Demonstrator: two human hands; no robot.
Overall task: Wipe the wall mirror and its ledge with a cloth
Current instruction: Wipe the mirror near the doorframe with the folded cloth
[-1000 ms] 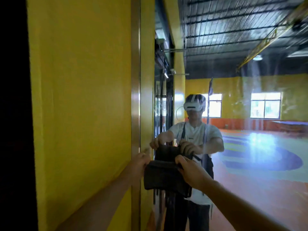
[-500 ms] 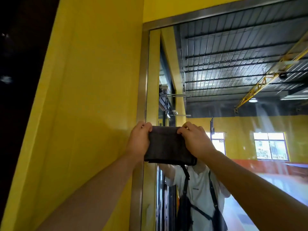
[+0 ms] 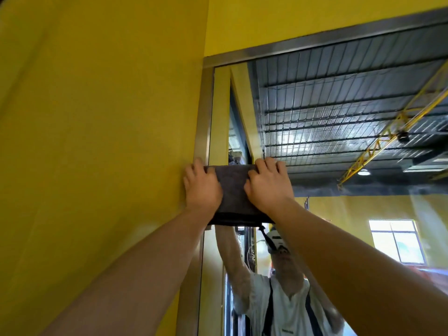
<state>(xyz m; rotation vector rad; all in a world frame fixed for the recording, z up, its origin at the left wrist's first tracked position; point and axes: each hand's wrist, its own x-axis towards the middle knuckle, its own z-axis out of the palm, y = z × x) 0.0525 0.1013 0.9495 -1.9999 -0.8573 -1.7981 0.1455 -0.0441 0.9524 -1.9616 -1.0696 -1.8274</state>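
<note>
cloth: folded dark grey cloth pinned flat on large steel-framed wall mirror, near its upper-left corner
left hand: palm pressing the cloth's left edge, over the frame
right hand: fingers spread, pressing its right edge
why: two-handed pressure likely for firm wiping strokes
ledge: not visible

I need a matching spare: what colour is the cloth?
Dark grey, plain; the head view shows the cloth pressed to the mirror.

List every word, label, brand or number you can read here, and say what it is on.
None can be read.
A small dark mark on the chest of the white shirt reflected in the mirror: too small and blurred to read.
The cloth, metal frame and yellow wall carry no text.
</note>
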